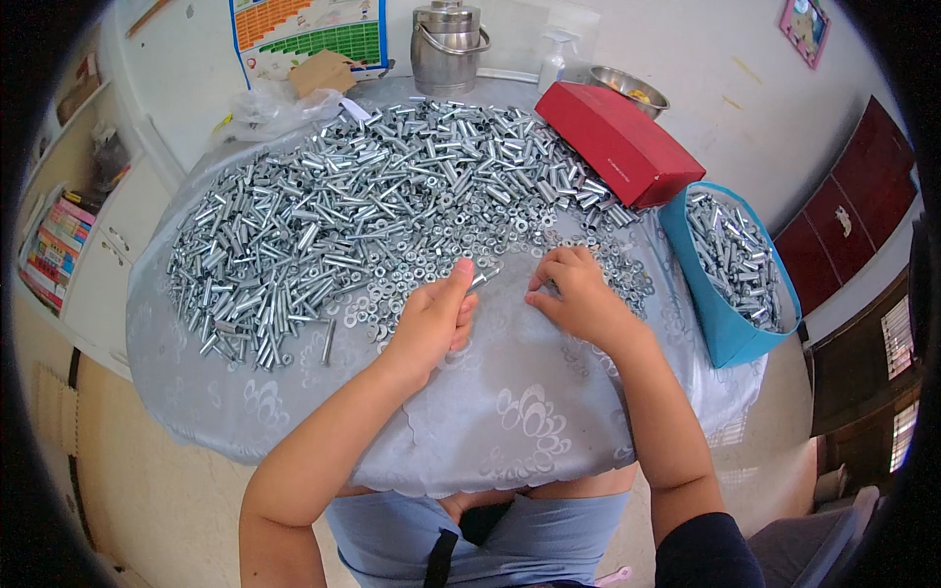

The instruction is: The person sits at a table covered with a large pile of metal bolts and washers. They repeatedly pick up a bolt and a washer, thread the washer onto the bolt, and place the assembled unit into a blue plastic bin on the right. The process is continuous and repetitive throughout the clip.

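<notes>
My left hand is closed with the thumb up, over the near edge of the metal pile. From its fingers a silver bolt sticks out toward the right. A short gap away, my right hand has its thumb and fingertips drawn together in a pinch; whatever is between them is too small to make out. Just beyond both hands lie loose nuts and washers. Behind and to the left, a broad heap of silver bolts and metal sleeves covers the table.
The table has a grey patterned cloth. A blue fabric bin of bolt assemblies stands at the right, beside a red box. At the back are a steel pot, a spray bottle, a metal bowl and plastic bags.
</notes>
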`<act>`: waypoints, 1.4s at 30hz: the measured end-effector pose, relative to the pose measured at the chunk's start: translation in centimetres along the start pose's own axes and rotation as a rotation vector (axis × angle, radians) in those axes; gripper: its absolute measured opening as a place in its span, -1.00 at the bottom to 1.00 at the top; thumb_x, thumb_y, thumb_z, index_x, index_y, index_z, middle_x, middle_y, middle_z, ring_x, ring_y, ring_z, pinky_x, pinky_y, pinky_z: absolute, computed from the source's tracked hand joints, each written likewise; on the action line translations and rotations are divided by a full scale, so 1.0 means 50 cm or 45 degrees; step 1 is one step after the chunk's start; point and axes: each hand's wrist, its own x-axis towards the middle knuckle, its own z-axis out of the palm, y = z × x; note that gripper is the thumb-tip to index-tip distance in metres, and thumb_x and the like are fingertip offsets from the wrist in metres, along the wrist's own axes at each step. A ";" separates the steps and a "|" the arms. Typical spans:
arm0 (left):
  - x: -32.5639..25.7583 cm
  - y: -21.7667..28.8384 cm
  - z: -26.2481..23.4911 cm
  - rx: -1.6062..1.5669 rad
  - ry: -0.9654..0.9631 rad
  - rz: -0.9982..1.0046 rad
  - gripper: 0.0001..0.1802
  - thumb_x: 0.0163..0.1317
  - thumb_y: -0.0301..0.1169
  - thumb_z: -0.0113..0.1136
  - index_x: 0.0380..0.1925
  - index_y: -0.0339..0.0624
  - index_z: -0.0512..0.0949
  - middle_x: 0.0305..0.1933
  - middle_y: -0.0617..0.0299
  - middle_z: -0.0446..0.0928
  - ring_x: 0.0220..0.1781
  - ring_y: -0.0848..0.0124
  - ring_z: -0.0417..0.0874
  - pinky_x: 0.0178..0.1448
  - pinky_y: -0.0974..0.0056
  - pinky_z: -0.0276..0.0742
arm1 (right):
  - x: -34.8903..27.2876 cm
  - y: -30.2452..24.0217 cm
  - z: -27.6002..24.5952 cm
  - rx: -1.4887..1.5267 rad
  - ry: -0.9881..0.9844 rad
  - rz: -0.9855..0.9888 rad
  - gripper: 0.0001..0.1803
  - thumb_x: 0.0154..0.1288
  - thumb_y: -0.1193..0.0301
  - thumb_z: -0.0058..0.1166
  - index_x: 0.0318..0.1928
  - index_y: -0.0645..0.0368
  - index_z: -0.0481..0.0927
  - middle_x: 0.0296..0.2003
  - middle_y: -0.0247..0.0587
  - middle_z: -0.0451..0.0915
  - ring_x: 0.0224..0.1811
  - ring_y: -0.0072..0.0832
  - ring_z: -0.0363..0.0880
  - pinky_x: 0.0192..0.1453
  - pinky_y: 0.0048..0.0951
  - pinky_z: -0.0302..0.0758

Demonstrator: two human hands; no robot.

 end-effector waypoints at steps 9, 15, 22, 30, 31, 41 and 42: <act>-0.003 0.002 0.005 0.041 -0.013 -0.027 -0.47 0.24 0.10 -0.16 -0.74 -0.01 0.15 -0.75 0.46 0.07 -0.72 0.61 0.08 -0.61 0.47 0.04 | 0.006 -0.007 -0.004 0.030 0.010 -0.120 -0.83 -0.01 0.47 0.11 -0.32 0.18 0.52 -0.35 -0.18 0.54 -0.21 -0.25 0.46 -0.07 -0.29 0.33; -0.001 -0.003 -0.003 0.015 -0.036 -0.003 -0.49 0.24 0.07 -0.13 -0.72 -0.03 0.19 -0.71 0.47 0.11 -0.73 0.64 0.08 -0.63 0.49 0.03 | 0.006 -0.020 -0.004 -0.107 0.028 -0.172 -0.80 0.00 0.51 0.08 -0.28 0.18 0.51 -0.39 -0.19 0.55 -0.25 -0.25 0.48 -0.13 -0.29 0.35; 0.002 -0.004 -0.002 0.000 0.012 -0.016 -0.52 0.23 0.05 -0.11 -0.69 -0.03 0.20 -0.67 0.48 0.14 -0.73 0.66 0.08 -0.64 0.50 0.02 | 0.004 -0.003 0.010 -0.127 0.115 -0.200 -0.87 0.04 0.47 0.04 -0.36 0.21 0.56 -0.40 -0.14 0.55 -0.25 -0.23 0.48 -0.14 -0.29 0.37; 0.001 -0.005 -0.001 -0.017 0.004 0.005 -0.51 0.24 0.05 -0.11 -0.70 -0.03 0.21 -0.69 0.48 0.12 -0.74 0.67 0.06 -0.65 0.50 0.00 | 0.006 -0.017 -0.001 -0.049 0.028 -0.099 -0.85 0.02 0.41 0.11 -0.38 0.22 0.57 -0.39 -0.14 0.54 -0.24 -0.21 0.47 -0.12 -0.31 0.39; 0.001 -0.005 0.000 -0.013 0.000 0.013 -0.51 0.24 0.05 -0.11 -0.71 -0.03 0.21 -0.70 0.48 0.12 -0.74 0.67 0.05 -0.65 0.50 0.00 | 0.007 -0.018 -0.002 -0.041 0.013 -0.072 -0.85 0.02 0.41 0.12 -0.39 0.21 0.57 -0.38 -0.14 0.54 -0.24 -0.22 0.47 -0.12 -0.31 0.39; -0.002 -0.002 -0.004 0.064 -0.026 0.013 -0.48 0.23 0.09 -0.14 -0.72 -0.02 0.17 -0.75 0.46 0.09 -0.73 0.62 0.09 -0.62 0.47 0.06 | 0.006 -0.020 -0.002 -0.035 0.024 -0.099 -0.89 0.01 0.48 0.08 -0.40 0.24 0.54 -0.42 -0.11 0.54 -0.28 -0.19 0.49 -0.15 -0.29 0.41; -0.001 -0.002 -0.003 0.062 -0.024 0.017 -0.48 0.23 0.09 -0.14 -0.73 -0.02 0.17 -0.75 0.46 0.09 -0.73 0.62 0.09 -0.62 0.47 0.06 | 0.005 -0.021 0.001 -0.072 0.044 -0.111 -0.89 0.01 0.49 0.08 -0.39 0.24 0.54 -0.43 -0.11 0.54 -0.29 -0.19 0.49 -0.16 -0.29 0.42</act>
